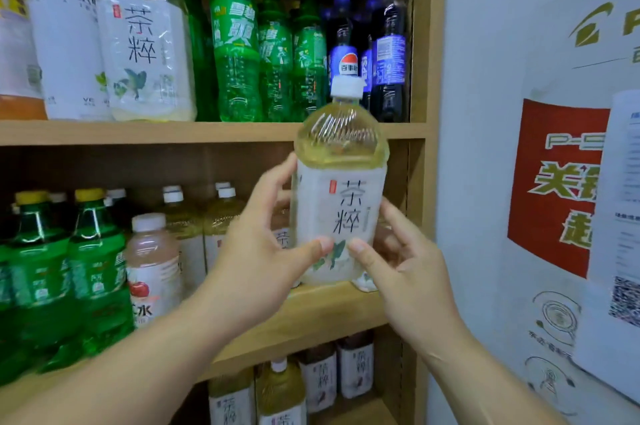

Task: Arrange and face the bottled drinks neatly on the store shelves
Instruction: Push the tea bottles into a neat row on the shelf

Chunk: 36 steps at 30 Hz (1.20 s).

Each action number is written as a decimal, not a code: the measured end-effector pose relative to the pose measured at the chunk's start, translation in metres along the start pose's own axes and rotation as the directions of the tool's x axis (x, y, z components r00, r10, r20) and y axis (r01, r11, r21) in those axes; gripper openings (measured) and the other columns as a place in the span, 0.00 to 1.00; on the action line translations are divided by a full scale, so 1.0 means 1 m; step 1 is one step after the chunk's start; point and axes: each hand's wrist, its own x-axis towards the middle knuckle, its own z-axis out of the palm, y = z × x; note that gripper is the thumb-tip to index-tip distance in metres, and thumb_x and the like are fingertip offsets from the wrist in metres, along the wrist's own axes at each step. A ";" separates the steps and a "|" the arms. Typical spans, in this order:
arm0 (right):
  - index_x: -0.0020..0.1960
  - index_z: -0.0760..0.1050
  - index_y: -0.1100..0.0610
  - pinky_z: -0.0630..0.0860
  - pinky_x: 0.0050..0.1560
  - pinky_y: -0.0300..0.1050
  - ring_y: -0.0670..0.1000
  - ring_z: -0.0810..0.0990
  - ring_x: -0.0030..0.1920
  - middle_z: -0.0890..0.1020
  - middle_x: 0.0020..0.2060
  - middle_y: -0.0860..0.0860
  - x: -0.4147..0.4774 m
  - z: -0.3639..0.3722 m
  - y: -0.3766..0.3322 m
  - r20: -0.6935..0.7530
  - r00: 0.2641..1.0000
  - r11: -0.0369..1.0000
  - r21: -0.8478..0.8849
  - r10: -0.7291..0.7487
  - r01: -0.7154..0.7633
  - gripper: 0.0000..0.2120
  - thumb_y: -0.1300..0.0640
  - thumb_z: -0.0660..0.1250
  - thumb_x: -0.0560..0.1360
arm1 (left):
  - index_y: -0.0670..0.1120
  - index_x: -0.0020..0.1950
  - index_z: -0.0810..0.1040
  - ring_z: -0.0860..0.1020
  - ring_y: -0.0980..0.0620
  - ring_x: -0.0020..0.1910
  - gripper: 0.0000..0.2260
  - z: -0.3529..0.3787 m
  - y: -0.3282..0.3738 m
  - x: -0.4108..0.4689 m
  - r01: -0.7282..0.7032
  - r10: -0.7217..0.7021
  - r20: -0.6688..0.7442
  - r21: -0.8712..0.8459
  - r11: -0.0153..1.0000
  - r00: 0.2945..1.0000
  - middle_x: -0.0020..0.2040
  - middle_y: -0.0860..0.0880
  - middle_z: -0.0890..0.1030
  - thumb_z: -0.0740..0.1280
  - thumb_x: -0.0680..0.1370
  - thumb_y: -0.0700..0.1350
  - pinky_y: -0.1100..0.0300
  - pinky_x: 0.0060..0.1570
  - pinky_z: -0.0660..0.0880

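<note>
Pale yellow in the tea bottle (341, 202), with a white cap and a white label bearing black characters, a red seal and green leaves. Green with yellow caps for the sodas (235, 43), deep blue for the colas (389, 53), pink under white for the juice (152, 251). Tan wood on the shelf (173, 131); red with gold characters on the poster (554, 189).

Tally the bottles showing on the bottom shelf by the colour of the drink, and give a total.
Yellow drink bottles: 2
Dark brown drink bottles: 2
Total: 4
</note>
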 end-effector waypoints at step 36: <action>0.48 0.77 0.45 0.83 0.40 0.56 0.53 0.83 0.41 0.79 0.40 0.45 0.015 0.031 0.194 -0.298 0.912 0.852 -0.360 0.283 -0.381 0.10 0.42 0.74 0.73 | 0.61 0.81 0.59 0.77 0.61 0.62 0.40 0.090 -0.168 0.011 0.302 -0.314 -0.006 0.292 0.908 0.949 0.69 0.57 0.79 0.76 0.75 0.43 0.65 0.59 0.78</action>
